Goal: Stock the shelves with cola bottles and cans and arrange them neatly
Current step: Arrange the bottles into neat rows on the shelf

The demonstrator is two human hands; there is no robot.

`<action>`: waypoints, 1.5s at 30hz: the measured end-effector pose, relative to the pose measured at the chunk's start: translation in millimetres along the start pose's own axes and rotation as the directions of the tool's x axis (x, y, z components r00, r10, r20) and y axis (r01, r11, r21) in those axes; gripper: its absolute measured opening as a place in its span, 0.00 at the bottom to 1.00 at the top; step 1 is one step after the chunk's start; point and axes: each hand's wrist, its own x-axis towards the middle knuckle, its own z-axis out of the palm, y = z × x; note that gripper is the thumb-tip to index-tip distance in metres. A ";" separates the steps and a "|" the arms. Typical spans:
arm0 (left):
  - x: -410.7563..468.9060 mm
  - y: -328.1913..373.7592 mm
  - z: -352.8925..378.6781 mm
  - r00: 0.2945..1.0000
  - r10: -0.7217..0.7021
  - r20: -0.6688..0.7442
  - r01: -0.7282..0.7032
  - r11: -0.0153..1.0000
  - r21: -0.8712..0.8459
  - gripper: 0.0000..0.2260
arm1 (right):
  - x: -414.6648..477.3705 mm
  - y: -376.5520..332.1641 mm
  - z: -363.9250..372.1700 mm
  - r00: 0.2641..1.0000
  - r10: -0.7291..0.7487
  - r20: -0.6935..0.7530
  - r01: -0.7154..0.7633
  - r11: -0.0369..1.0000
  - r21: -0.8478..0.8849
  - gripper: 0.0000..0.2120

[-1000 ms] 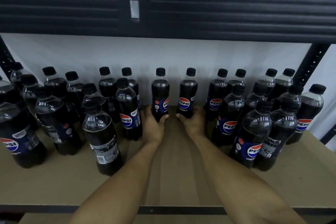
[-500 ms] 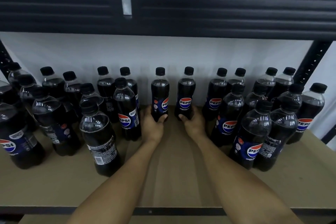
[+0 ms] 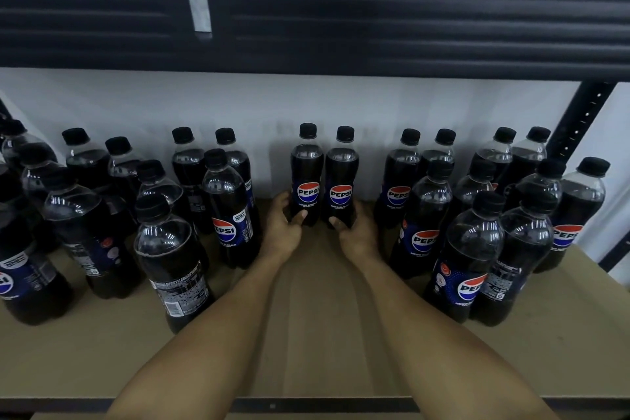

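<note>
While our left hand [image 3: 283, 227] grips the base of one cola bottle [image 3: 306, 177], our right hand [image 3: 356, 233] grips the base of a second bottle [image 3: 341, 181] just beside it. Both bottles stand upright at the back of the shelf [image 3: 324, 334], close to the white wall [image 3: 272, 102]. Their sides touch or nearly touch, and their labels face us. To our left stands a loose cluster of bottles [image 3: 170, 259], several with labels turned away. To our right we see another cluster [image 3: 470, 249], standing in rough rows running front to back. A dark beam [image 3: 341, 10] runs overhead, and a black post [image 3: 579, 119] rises at the far right.
</note>
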 end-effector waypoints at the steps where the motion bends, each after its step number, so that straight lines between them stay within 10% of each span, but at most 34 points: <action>1: 0.9 -0.5 0.3 1.000 -0.007 0.008 0.007 1.000 -0.010 0.25 | 0.4 -0.2 0.4 1.000 0.001 -0.003 -0.001 1.000 -0.001 0.30; 35: -9.5 1.2 -1.1 0.996 0.072 0.052 -0.073 0.997 0.019 0.22 | -4.7 -17.9 -4.7 0.999 0.013 -0.043 -0.013 1.000 -0.001 0.30; 40: -23.9 -9.5 -7.3 0.989 0.064 0.135 -0.111 0.917 0.383 0.25 | -20.2 -17.5 -9.0 0.996 0.073 0.053 -0.071 0.997 -0.042 0.33; 45: -56.9 -14.9 -17.8 0.953 0.012 0.302 -0.251 0.588 0.769 0.26 | -69.7 -22.6 -30.8 0.978 0.131 0.163 -0.032 0.863 -0.505 0.32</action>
